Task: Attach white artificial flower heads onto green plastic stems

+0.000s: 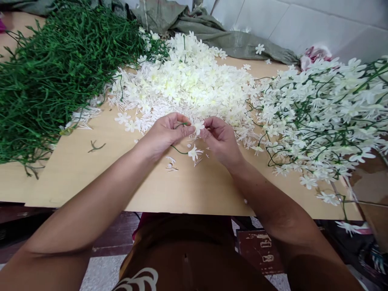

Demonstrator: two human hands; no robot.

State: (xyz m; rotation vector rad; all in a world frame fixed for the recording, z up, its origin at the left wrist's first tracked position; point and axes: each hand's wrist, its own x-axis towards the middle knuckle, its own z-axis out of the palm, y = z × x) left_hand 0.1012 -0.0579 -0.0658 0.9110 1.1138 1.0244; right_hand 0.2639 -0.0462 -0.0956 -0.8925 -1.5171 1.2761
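Observation:
My left hand (165, 133) is closed around a thin green stem (178, 151) that curves down from under its fingers and carries a white flower (194, 152). Close beside it, my right hand (220, 137) pinches a loose white flower head (199, 126) against the stem's tip. Both hands hover just above the light wooden table (188, 190), directly in front of the big heap of loose white flower heads (188, 81).
A pile of bare green stems (51, 68) fills the left side. Finished sprays of white flowers on green stems (327, 113) lie at the right. A grey-green sack (212, 32) is bunched at the back. A brown box (372, 190) sits at the right edge.

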